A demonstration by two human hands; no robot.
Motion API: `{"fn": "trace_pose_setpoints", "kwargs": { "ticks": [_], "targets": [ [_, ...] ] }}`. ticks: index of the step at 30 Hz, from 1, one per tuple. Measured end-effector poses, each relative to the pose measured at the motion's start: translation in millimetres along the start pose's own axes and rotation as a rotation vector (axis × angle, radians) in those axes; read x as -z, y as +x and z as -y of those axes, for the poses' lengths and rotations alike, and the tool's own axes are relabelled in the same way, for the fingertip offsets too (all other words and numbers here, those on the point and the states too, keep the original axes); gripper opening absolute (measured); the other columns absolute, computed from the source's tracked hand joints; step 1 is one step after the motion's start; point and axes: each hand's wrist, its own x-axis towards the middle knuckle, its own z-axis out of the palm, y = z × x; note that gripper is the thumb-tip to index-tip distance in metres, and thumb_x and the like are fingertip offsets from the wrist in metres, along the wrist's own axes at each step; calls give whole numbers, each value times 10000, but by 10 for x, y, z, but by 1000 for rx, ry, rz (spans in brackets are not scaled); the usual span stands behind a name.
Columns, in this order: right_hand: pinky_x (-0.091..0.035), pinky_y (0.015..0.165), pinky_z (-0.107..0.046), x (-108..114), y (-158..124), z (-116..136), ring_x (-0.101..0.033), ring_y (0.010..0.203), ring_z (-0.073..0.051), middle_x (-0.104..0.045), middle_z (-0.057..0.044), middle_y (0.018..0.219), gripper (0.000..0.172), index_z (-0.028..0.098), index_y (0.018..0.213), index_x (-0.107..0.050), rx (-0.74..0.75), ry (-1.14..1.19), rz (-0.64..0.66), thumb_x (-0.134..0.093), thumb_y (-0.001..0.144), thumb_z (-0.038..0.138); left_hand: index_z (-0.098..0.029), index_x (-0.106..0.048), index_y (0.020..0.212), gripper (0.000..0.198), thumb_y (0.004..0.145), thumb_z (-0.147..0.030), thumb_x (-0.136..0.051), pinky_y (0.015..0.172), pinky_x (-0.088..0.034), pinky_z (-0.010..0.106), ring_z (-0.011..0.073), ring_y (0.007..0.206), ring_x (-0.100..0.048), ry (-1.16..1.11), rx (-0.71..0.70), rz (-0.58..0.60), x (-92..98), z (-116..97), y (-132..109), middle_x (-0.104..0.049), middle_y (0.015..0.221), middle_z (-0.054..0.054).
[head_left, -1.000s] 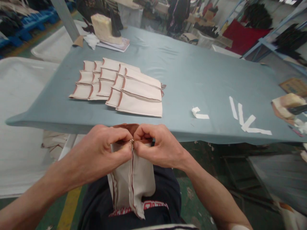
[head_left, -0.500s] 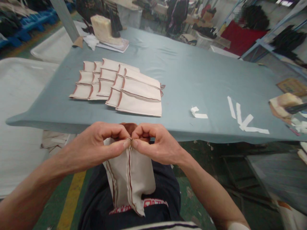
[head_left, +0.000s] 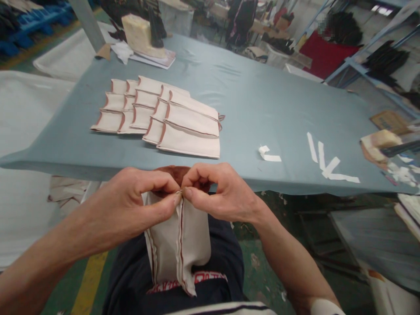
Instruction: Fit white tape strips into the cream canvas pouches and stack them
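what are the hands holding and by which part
A cream fabric pouch with reddish piping, pinched at its top edge, at the top of the centre seam, by the left hand and right hand together; its body hangs below.

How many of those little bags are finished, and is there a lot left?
Done: flat cream pouches lie in overlapping rows on the table. In hand: left hand and right hand pinch the top of one more pouch. Left: a cream heap under the table edge might be more; too hidden to tell.
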Motion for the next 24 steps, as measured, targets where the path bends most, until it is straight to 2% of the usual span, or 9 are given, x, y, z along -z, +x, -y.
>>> {"fn": "trace_pose_setpoints", "kwargs": {
  "ticks": [6,12,18,20,24],
  "targets": [
    [-403,597,-232,70,25,-6,-494,660,-106,-612,41,750,211,197,882,-673,-8,89,88,-719,1010,358,-225,-785,723,287,961,-314,-653,573,-448,208,128,595,-618,-8,25,26,18,-10,1,-730,653,-55],
    [-417,616,-234,6,42,-72,-477,649,-103,-589,53,748,157,207,865,-650,-38,137,59,-728,965,301,-221,-795,727,272,921,-328,-638,605,-445,214,140,638,-614,-27,95,9,-15,13,24,-719,667,-54],
    [-386,595,-243,-39,11,-114,-447,638,-101,-557,64,748,216,212,870,-640,-84,213,58,-764,978,353,-218,-851,786,328,944,-388,-620,651,-474,212,159,713,-656,-75,170,95,42,11,68,-760,729,-37],
    [-397,614,-246,-38,-2,-114,-461,656,-102,-571,59,766,223,208,880,-646,-73,211,53,-768,990,358,-204,-835,771,346,956,-416,-635,635,-462,202,147,696,-631,-74,174,125,65,1,80,-736,717,-38],
    [-409,644,-246,-39,-27,-106,-486,698,-106,-616,44,807,249,208,897,-649,-6,165,40,-739,1041,391,-184,-781,711,360,963,-410,-658,601,-420,176,115,664,-575,-101,173,109,84,-13,89,-675,679,-54]
  ]
}}
